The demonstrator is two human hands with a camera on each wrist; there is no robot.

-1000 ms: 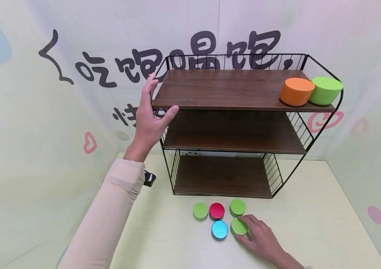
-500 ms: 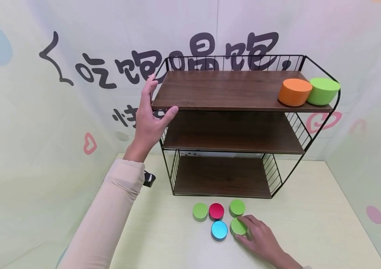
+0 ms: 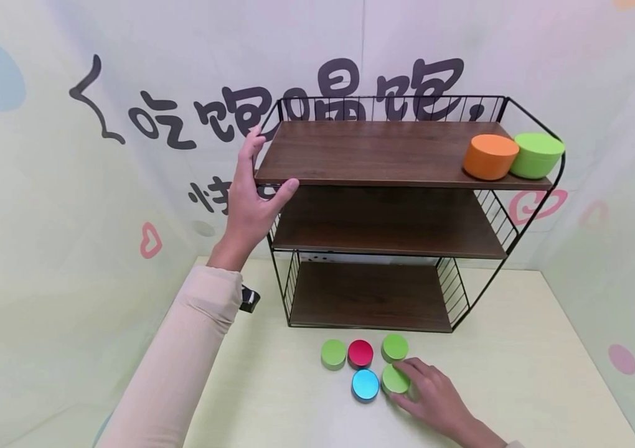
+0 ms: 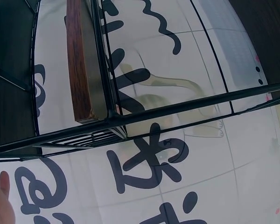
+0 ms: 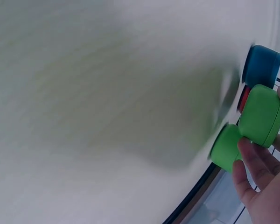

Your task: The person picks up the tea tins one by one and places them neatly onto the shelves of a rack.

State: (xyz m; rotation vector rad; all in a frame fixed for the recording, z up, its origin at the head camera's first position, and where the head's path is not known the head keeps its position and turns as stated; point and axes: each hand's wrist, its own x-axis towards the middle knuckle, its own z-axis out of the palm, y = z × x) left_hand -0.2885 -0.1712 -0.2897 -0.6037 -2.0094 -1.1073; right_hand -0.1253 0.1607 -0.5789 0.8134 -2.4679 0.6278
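At top left of the wire rack, apparently bracing with left hand, thumb and fingers wide apart. Along the tabletop, showing leftmost green tin, red tin, blue tin; beside the rear green tin, pinching the front green tin in right hand. Probably at the grasping step; cannot tell if lifted. To raise, calls for a firm hold, clear of the rear green tin.

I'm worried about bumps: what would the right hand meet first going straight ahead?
The green container that the right hand grips; beyond it, probably the red container or blue container; depth is unclear.
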